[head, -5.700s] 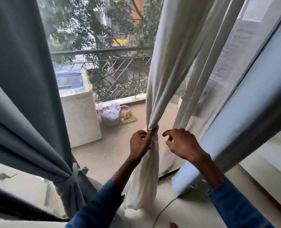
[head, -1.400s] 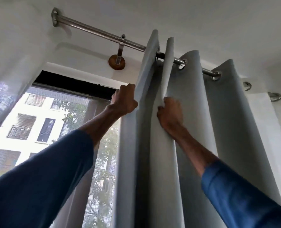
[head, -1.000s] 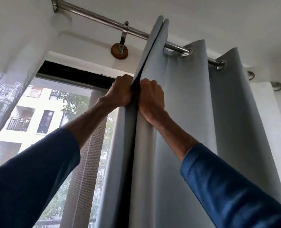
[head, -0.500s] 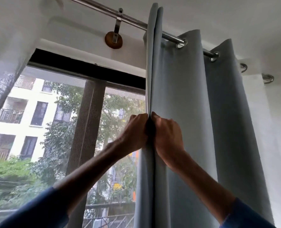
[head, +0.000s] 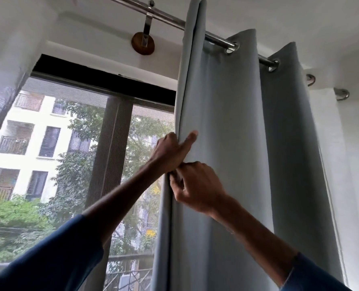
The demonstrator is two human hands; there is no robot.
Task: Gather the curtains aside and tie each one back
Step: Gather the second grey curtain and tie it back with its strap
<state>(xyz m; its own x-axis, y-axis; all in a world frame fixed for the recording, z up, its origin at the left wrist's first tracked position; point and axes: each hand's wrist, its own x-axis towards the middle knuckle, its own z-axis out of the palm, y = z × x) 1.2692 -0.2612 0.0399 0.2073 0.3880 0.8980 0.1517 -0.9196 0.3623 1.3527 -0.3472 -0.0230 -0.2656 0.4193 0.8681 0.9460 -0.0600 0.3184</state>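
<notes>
Curtain [head: 226, 122], seen from the head camera, is hanging from the rod [head: 168, 16] on the right side of the window [head: 69, 143]. Its long axis is running straight up and down, with the top at the metal eyelets [head: 230, 49] and the lower end passing out of the bottom of the frame. The pale grey-blue cloth is falling in broad vertical pleats. Its leading edge is doubled into a narrow fold facing left, toward the glass.

The left hand [head: 170, 154] is reaching up from the lower left and gripping that fold. One digit is lying stretched across the front of the cloth, and the rest are going behind the edge, out of sight. The right hand [head: 199, 187] is sitting just below and touching it, with its fingers curled and pinching the same folded edge. Both hands are working at the curtain's left margin, and the body of the cloth is spreading away to their right.

Blue sleeves [head: 48, 259] are covering both forearms. The rod is slanting down toward the right, carried by a bracket [head: 143, 44] on the white wall above the window frame.
</notes>
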